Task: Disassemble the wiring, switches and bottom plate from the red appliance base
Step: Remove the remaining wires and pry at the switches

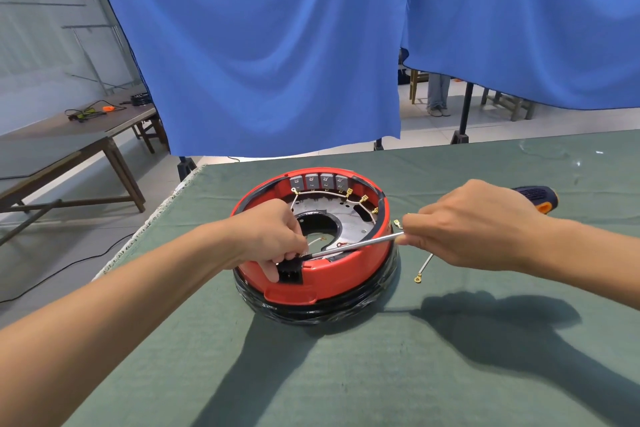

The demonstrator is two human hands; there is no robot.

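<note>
Green cloth (346, 374) is spread over the table nearest the camera, and the red appliance base (313, 246) is set on it near the far left corner. On the base's near rim a black socket (290, 274) is pinched by the curled fingers of the left hand (277, 239). A screwdriver (356, 246) is gripped by the right hand (474, 225), held just right of the base, with the shaft laid across the rim toward the socket. Grey switches (318, 181) are lined along the base's far inner wall, above the metal bottom plate (353, 224). A loose white wire (424, 267) is seen on the cloth right of the base. A blue curtain (277, 45) is hung behind the base.
</note>
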